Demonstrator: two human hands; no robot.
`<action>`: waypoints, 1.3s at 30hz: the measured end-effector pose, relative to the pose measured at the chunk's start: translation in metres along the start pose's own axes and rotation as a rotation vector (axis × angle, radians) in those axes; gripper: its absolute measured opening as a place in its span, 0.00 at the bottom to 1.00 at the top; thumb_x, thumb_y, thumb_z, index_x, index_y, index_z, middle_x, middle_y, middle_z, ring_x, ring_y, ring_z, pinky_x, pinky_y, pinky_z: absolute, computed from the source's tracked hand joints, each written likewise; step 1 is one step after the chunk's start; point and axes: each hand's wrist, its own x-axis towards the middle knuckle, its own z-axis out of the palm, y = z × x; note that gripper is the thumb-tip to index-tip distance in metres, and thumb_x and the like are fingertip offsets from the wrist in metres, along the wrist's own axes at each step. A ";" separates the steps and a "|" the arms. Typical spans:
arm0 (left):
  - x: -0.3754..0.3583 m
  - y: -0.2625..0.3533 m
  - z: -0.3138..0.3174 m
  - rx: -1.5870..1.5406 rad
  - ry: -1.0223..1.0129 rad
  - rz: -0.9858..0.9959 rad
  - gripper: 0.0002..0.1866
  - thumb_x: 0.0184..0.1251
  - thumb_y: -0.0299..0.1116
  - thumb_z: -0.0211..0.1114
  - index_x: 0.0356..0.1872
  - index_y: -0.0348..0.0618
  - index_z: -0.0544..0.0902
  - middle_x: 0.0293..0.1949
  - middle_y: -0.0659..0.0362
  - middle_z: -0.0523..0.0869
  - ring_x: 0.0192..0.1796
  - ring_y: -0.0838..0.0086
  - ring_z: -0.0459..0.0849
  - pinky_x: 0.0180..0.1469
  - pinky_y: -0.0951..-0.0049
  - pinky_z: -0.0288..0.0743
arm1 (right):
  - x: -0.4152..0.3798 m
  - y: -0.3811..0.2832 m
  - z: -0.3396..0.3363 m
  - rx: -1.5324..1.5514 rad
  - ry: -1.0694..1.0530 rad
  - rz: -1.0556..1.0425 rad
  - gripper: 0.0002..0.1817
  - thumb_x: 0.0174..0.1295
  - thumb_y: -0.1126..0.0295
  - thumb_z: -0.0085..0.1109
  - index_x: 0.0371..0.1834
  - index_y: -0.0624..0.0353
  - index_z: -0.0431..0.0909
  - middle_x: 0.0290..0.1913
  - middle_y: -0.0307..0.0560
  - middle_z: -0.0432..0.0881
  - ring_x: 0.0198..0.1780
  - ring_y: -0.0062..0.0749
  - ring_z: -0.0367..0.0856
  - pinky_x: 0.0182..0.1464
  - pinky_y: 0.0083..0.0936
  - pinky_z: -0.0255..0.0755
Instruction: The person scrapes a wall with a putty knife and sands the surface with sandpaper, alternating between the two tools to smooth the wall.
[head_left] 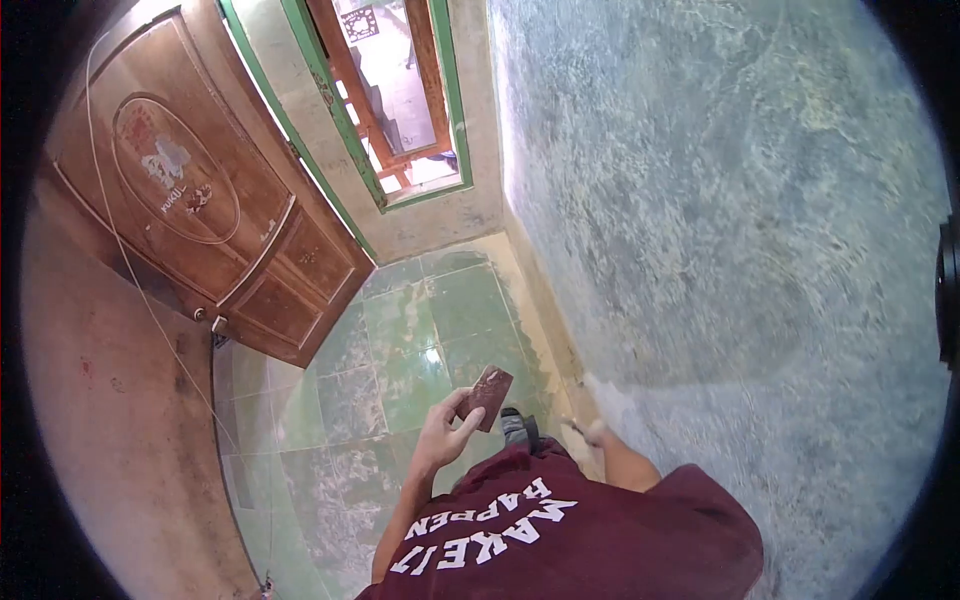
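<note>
My left hand (446,428) is closed on a flat, dark reddish-brown rectangular block (487,398), with the thumb across its lower edge. Pale marks show on the block's top face. Beside the base of the wall at lower right is my right hand (593,434), partly hidden behind my maroon shirt (600,530). A small dark thing shows at its fingers, too small to make out. The foot of the blue-grey wall (700,250) is close to this hand.
Green floor tiles (400,340) with whitish smears lie ahead. A brown wooden door (180,180) stands at the left, near a thin hanging cord. A green-framed window (440,172) is in the far wall. A reddish-brown wall (110,400) rises at far left.
</note>
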 end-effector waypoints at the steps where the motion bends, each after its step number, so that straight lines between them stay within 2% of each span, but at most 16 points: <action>1: 0.010 0.004 -0.005 0.005 0.000 -0.011 0.19 0.71 0.34 0.68 0.56 0.30 0.81 0.37 0.55 0.89 0.43 0.75 0.85 0.49 0.71 0.77 | 0.019 -0.020 -0.006 -0.025 0.163 -0.324 0.39 0.54 0.39 0.72 0.52 0.68 0.85 0.41 0.66 0.89 0.47 0.53 0.88 0.50 0.43 0.79; 3: 0.023 0.009 -0.015 0.127 0.089 -0.013 0.17 0.72 0.34 0.67 0.53 0.30 0.82 0.32 0.59 0.87 0.39 0.78 0.83 0.46 0.73 0.76 | 0.091 -0.054 -0.006 -0.192 0.262 -0.658 0.41 0.53 0.41 0.74 0.58 0.67 0.82 0.42 0.63 0.89 0.44 0.53 0.89 0.49 0.42 0.80; 4: 0.028 0.010 -0.017 0.058 0.127 -0.036 0.16 0.73 0.33 0.66 0.53 0.31 0.82 0.33 0.61 0.86 0.39 0.81 0.81 0.45 0.75 0.75 | 0.061 -0.107 -0.033 -0.141 0.059 -0.486 0.38 0.55 0.43 0.72 0.56 0.67 0.83 0.42 0.63 0.89 0.42 0.55 0.89 0.49 0.44 0.81; 5: 0.030 0.008 -0.019 -0.008 0.158 -0.095 0.15 0.74 0.32 0.66 0.53 0.31 0.82 0.35 0.62 0.86 0.39 0.81 0.81 0.45 0.75 0.75 | 0.014 -0.162 -0.059 -0.096 -0.008 -0.449 0.37 0.56 0.37 0.69 0.50 0.64 0.86 0.47 0.65 0.89 0.49 0.52 0.89 0.51 0.42 0.80; 7: 0.041 0.002 -0.029 -0.139 0.166 -0.141 0.14 0.76 0.30 0.64 0.55 0.32 0.81 0.41 0.63 0.87 0.43 0.82 0.82 0.48 0.77 0.75 | 0.064 -0.199 -0.050 -0.221 -0.014 -0.384 0.35 0.58 0.39 0.67 0.47 0.66 0.86 0.45 0.66 0.89 0.49 0.54 0.89 0.50 0.42 0.80; 11: 0.061 -0.028 -0.059 -0.156 0.222 -0.179 0.15 0.77 0.30 0.64 0.58 0.32 0.80 0.46 0.60 0.87 0.48 0.80 0.84 0.52 0.76 0.77 | 0.055 -0.257 -0.032 -0.104 0.158 -0.505 0.34 0.64 0.40 0.61 0.44 0.68 0.85 0.41 0.68 0.88 0.48 0.58 0.88 0.50 0.44 0.79; 15: 0.092 -0.038 -0.104 -0.229 0.201 -0.193 0.14 0.78 0.29 0.62 0.58 0.32 0.80 0.47 0.60 0.88 0.49 0.78 0.84 0.54 0.74 0.77 | 0.021 -0.279 -0.009 0.236 0.250 -0.506 0.31 0.66 0.43 0.59 0.43 0.68 0.85 0.39 0.68 0.87 0.48 0.59 0.88 0.52 0.45 0.78; 19: 0.136 -0.068 -0.156 -0.244 0.125 -0.147 0.13 0.78 0.29 0.61 0.58 0.33 0.79 0.48 0.59 0.87 0.50 0.78 0.83 0.57 0.72 0.76 | 0.043 -0.244 0.037 0.227 0.313 -0.484 0.29 0.64 0.46 0.61 0.43 0.67 0.85 0.37 0.67 0.88 0.43 0.57 0.89 0.48 0.44 0.79; 24: 0.193 -0.089 -0.236 -0.186 -0.076 -0.160 0.13 0.79 0.29 0.59 0.57 0.34 0.78 0.51 0.58 0.85 0.54 0.76 0.81 0.61 0.70 0.73 | -0.020 -0.253 0.068 0.116 0.253 -0.001 0.30 0.63 0.47 0.60 0.39 0.72 0.84 0.29 0.60 0.86 0.29 0.49 0.88 0.34 0.41 0.80; 25: 0.203 -0.088 -0.249 -0.198 -0.109 -0.176 0.13 0.80 0.30 0.58 0.57 0.35 0.78 0.50 0.58 0.85 0.53 0.76 0.82 0.59 0.70 0.74 | -0.041 -0.266 0.073 0.303 0.264 0.129 0.28 0.65 0.48 0.59 0.31 0.70 0.81 0.25 0.57 0.84 0.27 0.47 0.86 0.32 0.41 0.79; 29: 0.251 -0.103 -0.302 -0.198 -0.253 -0.195 0.14 0.81 0.31 0.58 0.60 0.34 0.76 0.50 0.57 0.85 0.52 0.75 0.83 0.58 0.68 0.78 | -0.070 -0.288 0.122 0.639 0.452 0.220 0.27 0.68 0.49 0.57 0.32 0.68 0.79 0.25 0.58 0.84 0.29 0.49 0.87 0.34 0.43 0.79; 31: 0.276 -0.099 -0.319 -0.163 -0.315 -0.184 0.14 0.81 0.31 0.58 0.59 0.34 0.76 0.49 0.57 0.85 0.52 0.75 0.83 0.58 0.69 0.78 | -0.058 -0.278 0.151 0.409 0.687 0.114 0.26 0.70 0.49 0.55 0.35 0.68 0.78 0.25 0.58 0.83 0.27 0.48 0.86 0.33 0.44 0.78; 35: 0.323 -0.082 -0.323 -0.173 -0.387 -0.147 0.13 0.80 0.30 0.59 0.58 0.33 0.77 0.47 0.58 0.85 0.49 0.76 0.83 0.55 0.71 0.77 | -0.026 -0.252 0.213 0.646 0.599 0.179 0.25 0.71 0.49 0.56 0.42 0.66 0.78 0.26 0.58 0.83 0.24 0.45 0.84 0.30 0.44 0.77; 37: 0.351 -0.086 -0.318 -0.204 -0.450 -0.116 0.13 0.80 0.29 0.59 0.58 0.34 0.78 0.47 0.59 0.85 0.49 0.77 0.82 0.55 0.73 0.76 | -0.008 -0.247 0.245 0.258 0.942 0.160 0.22 0.72 0.51 0.54 0.42 0.64 0.79 0.26 0.56 0.83 0.20 0.40 0.80 0.27 0.42 0.75; 38: 0.362 -0.090 -0.312 -0.210 -0.467 -0.112 0.13 0.80 0.29 0.59 0.58 0.34 0.78 0.47 0.59 0.85 0.49 0.77 0.82 0.55 0.73 0.75 | -0.010 -0.249 0.245 0.273 0.956 0.172 0.22 0.72 0.51 0.54 0.42 0.64 0.79 0.26 0.56 0.83 0.20 0.40 0.80 0.27 0.42 0.75; 39: 0.375 -0.098 -0.305 -0.204 -0.491 -0.123 0.13 0.79 0.29 0.59 0.57 0.34 0.78 0.48 0.59 0.85 0.49 0.77 0.82 0.55 0.73 0.75 | -0.032 -0.261 0.234 0.472 0.685 0.257 0.22 0.72 0.53 0.52 0.51 0.62 0.80 0.29 0.58 0.85 0.26 0.42 0.83 0.32 0.41 0.77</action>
